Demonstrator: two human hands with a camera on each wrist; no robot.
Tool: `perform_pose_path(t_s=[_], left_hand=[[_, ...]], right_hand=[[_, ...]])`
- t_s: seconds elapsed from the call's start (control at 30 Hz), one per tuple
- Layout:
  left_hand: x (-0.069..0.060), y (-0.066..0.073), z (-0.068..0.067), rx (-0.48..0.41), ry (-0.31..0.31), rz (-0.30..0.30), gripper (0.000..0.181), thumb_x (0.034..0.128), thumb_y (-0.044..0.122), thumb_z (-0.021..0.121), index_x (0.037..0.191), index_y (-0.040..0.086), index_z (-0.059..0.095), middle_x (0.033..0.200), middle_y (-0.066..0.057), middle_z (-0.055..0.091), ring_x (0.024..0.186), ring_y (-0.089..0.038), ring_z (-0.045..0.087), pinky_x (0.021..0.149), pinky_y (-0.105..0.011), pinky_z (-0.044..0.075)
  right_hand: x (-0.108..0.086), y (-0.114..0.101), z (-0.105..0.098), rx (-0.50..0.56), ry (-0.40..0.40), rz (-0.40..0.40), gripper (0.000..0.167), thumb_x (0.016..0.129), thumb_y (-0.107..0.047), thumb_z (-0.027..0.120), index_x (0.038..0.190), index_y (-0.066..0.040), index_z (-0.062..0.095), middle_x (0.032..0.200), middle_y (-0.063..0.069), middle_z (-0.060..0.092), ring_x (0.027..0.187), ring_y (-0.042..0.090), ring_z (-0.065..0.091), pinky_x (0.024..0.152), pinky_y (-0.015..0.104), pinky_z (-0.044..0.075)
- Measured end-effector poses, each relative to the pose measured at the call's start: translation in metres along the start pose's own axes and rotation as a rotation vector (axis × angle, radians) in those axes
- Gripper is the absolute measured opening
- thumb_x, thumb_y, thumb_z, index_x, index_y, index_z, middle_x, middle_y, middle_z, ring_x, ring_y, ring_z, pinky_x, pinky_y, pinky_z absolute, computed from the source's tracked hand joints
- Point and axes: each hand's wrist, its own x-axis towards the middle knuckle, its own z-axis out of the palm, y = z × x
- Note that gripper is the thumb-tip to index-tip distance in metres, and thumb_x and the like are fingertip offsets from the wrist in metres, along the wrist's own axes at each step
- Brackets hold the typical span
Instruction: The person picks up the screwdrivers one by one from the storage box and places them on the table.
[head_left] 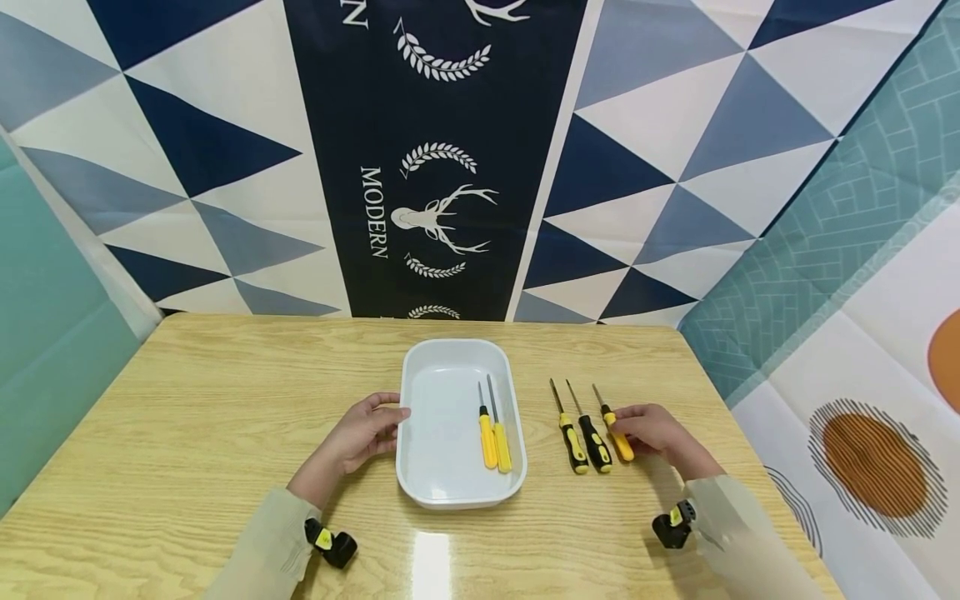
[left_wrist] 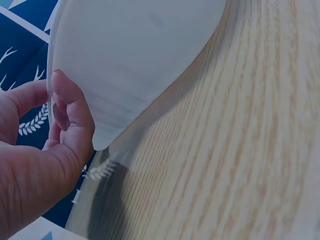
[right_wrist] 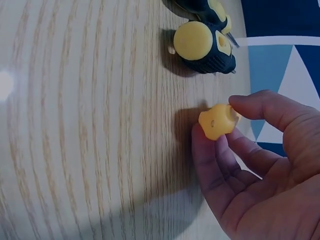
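Note:
A white plastic tray (head_left: pixel 438 492) stands on the table, and two yellow-handled screwdrivers (head_left: pixel 503 446) lie inside its right half. My left hand (head_left: pixel 366 433) grips the tray's left rim between thumb and fingers; the left wrist view shows the tray wall (left_wrist: pixel 135 55) close up. To the right of the tray, my right hand (head_left: pixel 651 429) pinches the handle of a yellow screwdriver (head_left: pixel 621 443), whose handle end (right_wrist: pixel 216 123) shows in the right wrist view. Just left of it lie two black-and-yellow screwdrivers (head_left: pixel 596 446), side by side with shafts pointing away.
The wooden table (head_left: pixel 225 417) reaches back to a patterned cloth wall (head_left: pixel 427 167). On the right hangs another patterned cloth (head_left: pixel 862 467), close to the table's edge. A small black camera (head_left: pixel 330 543) is worn on my left wrist, another (head_left: pixel 673 525) on my right.

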Motion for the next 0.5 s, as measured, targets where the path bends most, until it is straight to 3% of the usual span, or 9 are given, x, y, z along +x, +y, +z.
perform_pose_path(t_s=[0.37, 0.5], left_hand=[[-0.0008, 0.0012, 0.0009, 0.005, 0.000, -0.005, 0.053, 0.0927, 0.018, 0.057, 0.135, -0.002, 0.031, 0.087, -0.003, 0.059, 0.070, -0.009, 0.055, 0.063, -0.021, 0.052], [-0.0010, 0.0017, 0.0009, 0.010, -0.001, -0.006, 0.054, 0.0928, 0.018, 0.057, 0.136, -0.002, 0.031, 0.087, -0.003, 0.059, 0.071, -0.009, 0.056, 0.063, -0.021, 0.052]], right_hand=[[0.0005, -0.0006, 0.0068, -0.116, 0.083, -0.028, 0.047, 0.086, -0.017, 0.062, 0.124, 0.009, 0.052, 0.112, 0.024, 0.058, 0.069, 0.012, 0.058, 0.060, 0.029, 0.052], [0.0006, -0.0020, 0.0076, -0.126, 0.090, -0.017, 0.047, 0.086, -0.017, 0.063, 0.124, 0.008, 0.052, 0.110, 0.023, 0.059, 0.071, 0.014, 0.059, 0.061, 0.030, 0.053]])
